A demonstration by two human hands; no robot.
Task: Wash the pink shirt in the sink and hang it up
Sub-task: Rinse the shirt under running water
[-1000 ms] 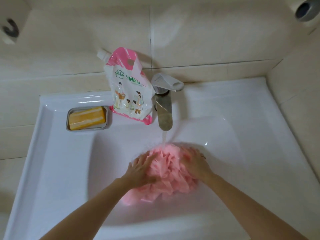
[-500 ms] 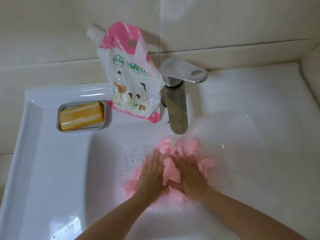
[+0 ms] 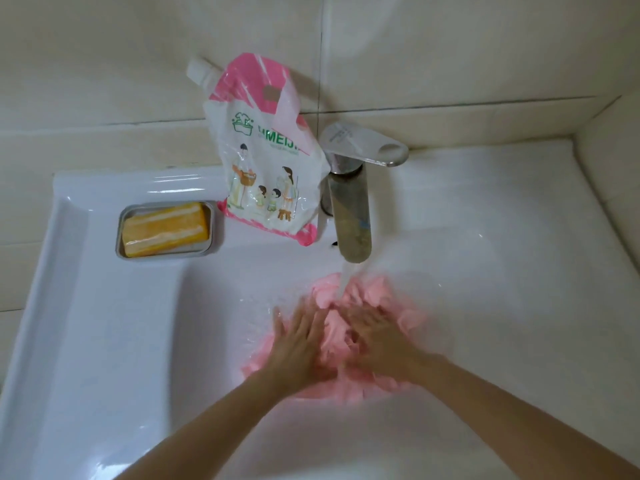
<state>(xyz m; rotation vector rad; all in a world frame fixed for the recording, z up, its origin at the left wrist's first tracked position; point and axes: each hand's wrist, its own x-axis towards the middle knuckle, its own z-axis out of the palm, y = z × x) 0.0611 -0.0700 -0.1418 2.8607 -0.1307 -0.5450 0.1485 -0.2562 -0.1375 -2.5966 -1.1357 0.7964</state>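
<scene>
One bar of orange soap [image 3: 166, 230] is seen in a grey soap dish [image 3: 214, 233] on the left ledge of the white sink [image 3: 121, 341]. Just to its right, a pink-and-white detergent pouch [image 3: 263, 161] is propped against the tiled wall, touching the chrome tap [image 3: 349, 216]. A stream of water [image 3: 348, 282] falls from the tap onto the pink shirt [image 3: 377, 289], which lies bunched in the basin directly below the spout.

The left hand [image 3: 304, 337] is laid flat on the near-left part of the shirt with its fingers straight and spread, nothing gripped. The right hand [image 3: 377, 337] is pressed on the cloth beside it. Its fingers are blurred but appear extended rather than curled.

The garment is crumpled into a heap, so no long axis can be made out. It lies under both palms and extends away from the person, toward the stream. Neither hand is markedly nearer to it. The wetting stage is judged to be under way; for scrubbing, the fingers would need to be closed on the cloth.
</scene>
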